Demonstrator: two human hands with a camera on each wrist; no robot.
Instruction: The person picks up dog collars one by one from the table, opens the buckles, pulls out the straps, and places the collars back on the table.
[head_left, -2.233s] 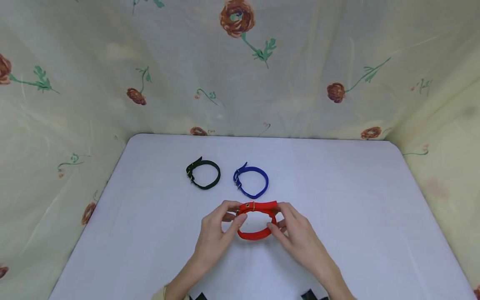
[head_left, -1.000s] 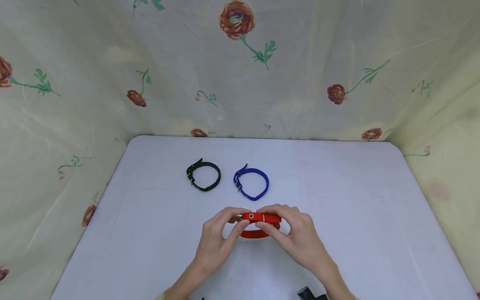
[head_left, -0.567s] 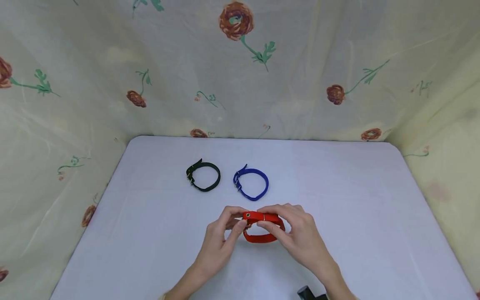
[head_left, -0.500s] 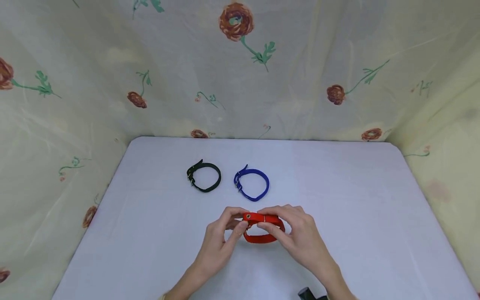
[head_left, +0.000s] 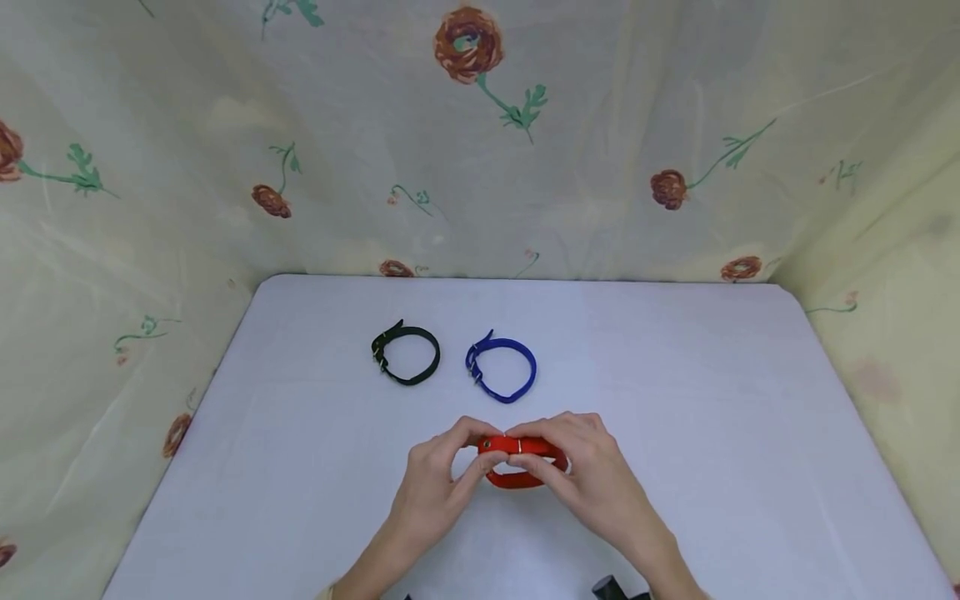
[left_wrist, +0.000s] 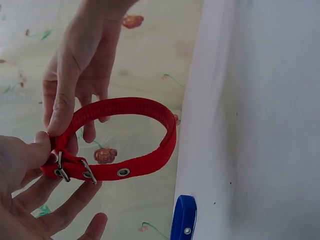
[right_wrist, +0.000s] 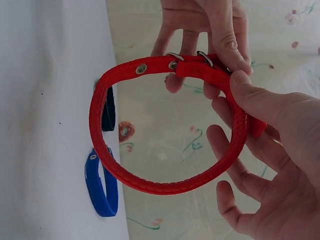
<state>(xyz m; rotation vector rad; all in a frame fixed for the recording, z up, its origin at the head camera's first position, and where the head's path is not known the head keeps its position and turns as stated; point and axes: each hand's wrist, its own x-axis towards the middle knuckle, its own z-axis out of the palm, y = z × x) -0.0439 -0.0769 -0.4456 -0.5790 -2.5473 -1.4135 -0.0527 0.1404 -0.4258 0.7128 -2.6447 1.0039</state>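
Observation:
In the head view, a red buckled collar (head_left: 517,481) is held up in front of the body by both hands. My left hand (head_left: 431,487) pinches it between thumb and fingers at the buckle end, beside an eyelet. My right hand (head_left: 603,483) pinches the overlapping strap close by, the two thumbs nearly meeting. In the right wrist view the loop of the collar (right_wrist: 167,188) hangs round and closed, with metal eyelets along one side. The left wrist view shows the metal buckle (left_wrist: 62,167) and a ring (left_wrist: 89,171) on the collar near the fingers.
Farther back on the white table (head_left: 675,375) lie a blue collar (head_left: 507,399) and, to its left, a dark green or black collar (head_left: 410,381), both buckled into loops. A flower-printed curtain (head_left: 585,167) closes off the back and sides.
My right hand has shifted from the right side of the red loop to the top strap, and its fingertips now meet the left hand's. The collar has tilted; the other two collars stay put.

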